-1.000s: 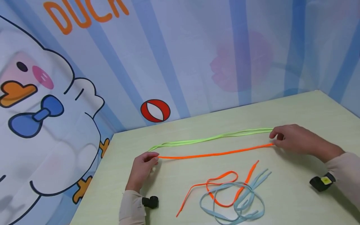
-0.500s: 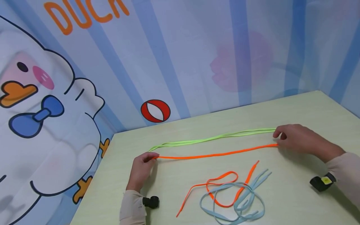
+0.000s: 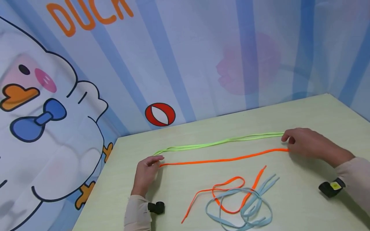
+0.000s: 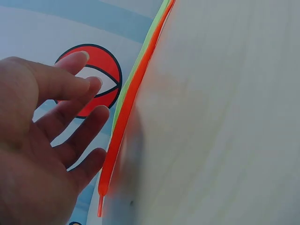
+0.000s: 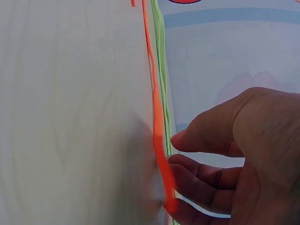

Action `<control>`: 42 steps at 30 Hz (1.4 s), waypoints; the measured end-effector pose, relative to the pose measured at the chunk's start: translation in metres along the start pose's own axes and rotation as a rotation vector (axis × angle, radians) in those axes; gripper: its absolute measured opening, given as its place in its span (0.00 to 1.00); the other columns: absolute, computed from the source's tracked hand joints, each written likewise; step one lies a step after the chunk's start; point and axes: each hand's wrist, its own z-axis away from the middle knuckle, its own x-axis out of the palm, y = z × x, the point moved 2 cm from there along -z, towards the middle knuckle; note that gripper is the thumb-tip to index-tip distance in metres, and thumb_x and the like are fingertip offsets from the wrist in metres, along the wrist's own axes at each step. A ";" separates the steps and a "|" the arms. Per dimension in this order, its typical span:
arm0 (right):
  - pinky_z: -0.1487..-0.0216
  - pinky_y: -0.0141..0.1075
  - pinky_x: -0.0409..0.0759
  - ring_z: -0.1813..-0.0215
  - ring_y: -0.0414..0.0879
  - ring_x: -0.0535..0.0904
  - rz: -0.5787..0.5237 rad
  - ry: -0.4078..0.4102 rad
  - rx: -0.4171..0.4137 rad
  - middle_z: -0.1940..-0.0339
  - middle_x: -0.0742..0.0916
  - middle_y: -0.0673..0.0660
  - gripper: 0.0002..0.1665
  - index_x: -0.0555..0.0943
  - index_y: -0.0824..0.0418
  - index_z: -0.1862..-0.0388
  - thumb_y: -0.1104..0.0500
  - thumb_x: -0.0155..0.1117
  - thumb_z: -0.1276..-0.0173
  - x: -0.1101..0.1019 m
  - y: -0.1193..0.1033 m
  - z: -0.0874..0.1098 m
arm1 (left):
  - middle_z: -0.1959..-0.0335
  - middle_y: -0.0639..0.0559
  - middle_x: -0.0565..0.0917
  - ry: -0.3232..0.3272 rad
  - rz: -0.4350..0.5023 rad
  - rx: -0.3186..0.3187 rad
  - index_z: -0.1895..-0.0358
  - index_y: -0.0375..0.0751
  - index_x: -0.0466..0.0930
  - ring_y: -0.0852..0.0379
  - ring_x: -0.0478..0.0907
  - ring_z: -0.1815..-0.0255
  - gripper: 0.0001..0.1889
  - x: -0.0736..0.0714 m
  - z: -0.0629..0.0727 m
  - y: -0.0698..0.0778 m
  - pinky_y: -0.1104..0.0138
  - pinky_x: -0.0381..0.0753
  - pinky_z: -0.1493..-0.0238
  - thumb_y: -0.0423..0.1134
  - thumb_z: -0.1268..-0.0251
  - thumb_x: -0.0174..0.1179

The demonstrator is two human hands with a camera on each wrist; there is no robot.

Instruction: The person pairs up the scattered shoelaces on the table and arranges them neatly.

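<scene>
An orange shoelace (image 3: pixel 214 161) stretches across the table between the two hands, in front of a doubled lime-green shoelace (image 3: pixel 202 145). By its left end is my left hand (image 3: pixel 146 173); the left wrist view shows the thumb and fingers loosely bent and spread, with the lace's tipped end (image 4: pixel 101 201) beside them. At the other end, my right hand (image 3: pixel 307 142) has thumb and fingers parted, and the lace (image 5: pixel 159 140) runs past the fingertips, not pinched. The green lace's right end is partly hidden by this hand.
Nearer the front lie a second, loosely looped orange shoelace (image 3: pixel 228 210) and a tangled light-blue shoelace (image 3: pixel 270 208), overlapping each other. A printed cloth backdrop (image 3: pixel 196 57) with a duck stands along the far and left edges of the pale table (image 3: pixel 318 112).
The left hand has let go of the orange shoelace, whose left end has dropped slightly toward the front. My right hand has moved a little right and released its end.
</scene>
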 end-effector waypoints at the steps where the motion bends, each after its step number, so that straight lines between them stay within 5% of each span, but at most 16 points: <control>1: 0.64 0.44 0.77 0.63 0.51 0.77 -0.001 0.001 0.002 0.61 0.84 0.60 0.15 0.81 0.69 0.52 0.69 0.57 0.38 0.000 0.000 0.000 | 0.45 0.50 0.84 0.003 -0.007 0.002 0.50 0.41 0.88 0.50 0.73 0.38 0.13 0.000 0.000 0.001 0.54 0.74 0.39 0.29 0.30 0.56; 15: 0.67 0.43 0.78 0.65 0.48 0.78 0.017 -0.008 0.003 0.61 0.85 0.58 0.15 0.81 0.68 0.53 0.61 0.63 0.36 0.001 -0.003 -0.001 | 0.52 0.49 0.85 -0.006 0.019 0.036 0.46 0.38 0.83 0.52 0.78 0.49 0.12 0.009 0.001 0.010 0.61 0.76 0.46 0.35 0.27 0.56; 22: 0.66 0.44 0.78 0.65 0.48 0.77 0.021 -0.016 0.014 0.61 0.85 0.59 0.16 0.81 0.68 0.52 0.58 0.64 0.34 0.000 -0.006 0.001 | 0.58 0.47 0.85 -0.111 0.032 0.073 0.48 0.35 0.83 0.51 0.81 0.55 0.11 0.020 0.006 0.016 0.58 0.79 0.50 0.34 0.26 0.57; 35: 0.65 0.45 0.79 0.65 0.48 0.77 0.006 0.035 -0.010 0.62 0.85 0.57 0.16 0.81 0.68 0.53 0.58 0.63 0.33 0.001 -0.015 0.003 | 0.60 0.49 0.85 -0.314 -0.071 0.035 0.48 0.43 0.84 0.52 0.82 0.59 0.11 0.039 0.011 0.028 0.60 0.81 0.56 0.39 0.26 0.58; 42: 0.66 0.42 0.78 0.67 0.45 0.76 0.016 0.074 -0.051 0.64 0.84 0.53 0.14 0.83 0.66 0.54 0.59 0.62 0.34 0.002 -0.025 0.003 | 0.62 0.49 0.85 -0.384 -0.081 0.106 0.49 0.40 0.84 0.52 0.82 0.60 0.11 0.044 0.016 0.034 0.58 0.81 0.54 0.39 0.26 0.58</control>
